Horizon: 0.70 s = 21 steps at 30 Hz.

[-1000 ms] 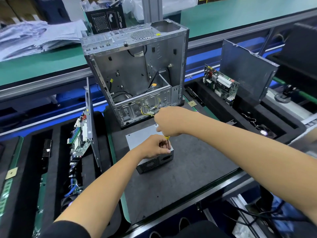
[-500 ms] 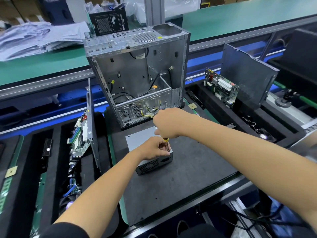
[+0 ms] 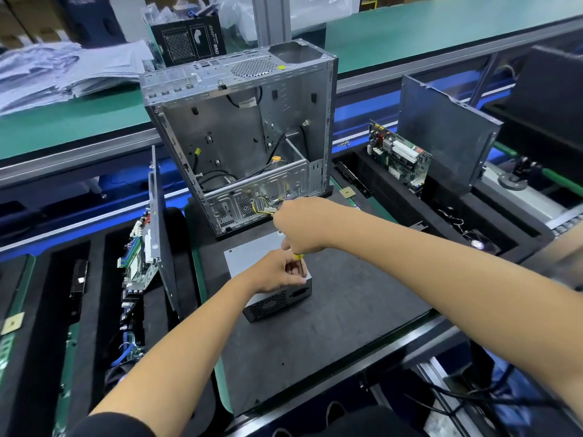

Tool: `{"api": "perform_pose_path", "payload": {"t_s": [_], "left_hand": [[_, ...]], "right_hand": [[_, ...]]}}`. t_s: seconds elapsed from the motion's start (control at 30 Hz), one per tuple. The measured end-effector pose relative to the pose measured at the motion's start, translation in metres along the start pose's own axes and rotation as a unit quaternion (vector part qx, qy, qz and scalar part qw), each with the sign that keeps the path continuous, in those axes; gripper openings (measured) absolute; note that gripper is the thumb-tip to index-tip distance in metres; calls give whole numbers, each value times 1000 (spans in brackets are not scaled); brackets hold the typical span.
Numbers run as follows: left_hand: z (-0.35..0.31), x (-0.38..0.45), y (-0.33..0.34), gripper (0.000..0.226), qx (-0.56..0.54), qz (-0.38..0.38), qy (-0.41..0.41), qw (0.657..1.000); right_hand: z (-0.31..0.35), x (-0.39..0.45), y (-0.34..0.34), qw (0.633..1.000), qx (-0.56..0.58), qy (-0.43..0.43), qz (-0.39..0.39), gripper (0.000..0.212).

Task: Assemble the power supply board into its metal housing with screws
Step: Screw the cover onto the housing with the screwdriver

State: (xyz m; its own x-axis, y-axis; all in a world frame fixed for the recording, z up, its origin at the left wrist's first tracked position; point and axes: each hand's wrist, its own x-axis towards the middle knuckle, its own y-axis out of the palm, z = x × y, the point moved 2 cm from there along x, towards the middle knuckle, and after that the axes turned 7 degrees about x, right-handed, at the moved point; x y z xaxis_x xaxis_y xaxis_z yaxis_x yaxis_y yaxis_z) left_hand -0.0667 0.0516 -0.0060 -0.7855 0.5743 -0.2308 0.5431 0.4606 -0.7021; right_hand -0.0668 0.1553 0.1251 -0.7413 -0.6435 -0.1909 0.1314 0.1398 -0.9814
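Your right hand (image 3: pixel 303 227) grips a screwdriver (image 3: pixel 301 264) upright over the PSU (image 3: pixel 252 258), which lies on the black mat (image 3: pixel 347 313) before the open case (image 3: pixel 239 137); your left hand (image 3: pixel 277 272) pinches the shaft near its tip.

Grey power supply box (image 3: pixel 249 258) with black perforated end; yellow-collared screwdriver (image 3: pixel 299 261); silver case (image 3: pixel 239 134); black mat (image 3: pixel 331 326).
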Motion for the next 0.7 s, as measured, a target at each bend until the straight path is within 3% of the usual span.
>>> {"api": "perform_pose_path", "payload": {"t_s": [0.13, 0.33, 0.43, 0.53, 0.7], "left_hand": [[0, 1, 0, 9, 10, -2, 8, 1000], [2, 1, 1, 7, 3, -4, 0, 1000], [1, 1, 1, 9, -5, -6, 2, 1000], [1, 1, 1, 7, 1, -9, 4, 1000], [0, 1, 1, 10, 9, -8, 7, 1000]], "right_hand": [[-5, -1, 2, 999, -31, 19, 8, 34], [-4, -8, 1, 993, 47, -6, 107, 17], [-2, -5, -2, 998, 6, -5, 59, 3], [-4, -2, -2, 998, -21, 8, 62, 26], [-5, -3, 1, 994, -18, 32, 99, 19]]}}
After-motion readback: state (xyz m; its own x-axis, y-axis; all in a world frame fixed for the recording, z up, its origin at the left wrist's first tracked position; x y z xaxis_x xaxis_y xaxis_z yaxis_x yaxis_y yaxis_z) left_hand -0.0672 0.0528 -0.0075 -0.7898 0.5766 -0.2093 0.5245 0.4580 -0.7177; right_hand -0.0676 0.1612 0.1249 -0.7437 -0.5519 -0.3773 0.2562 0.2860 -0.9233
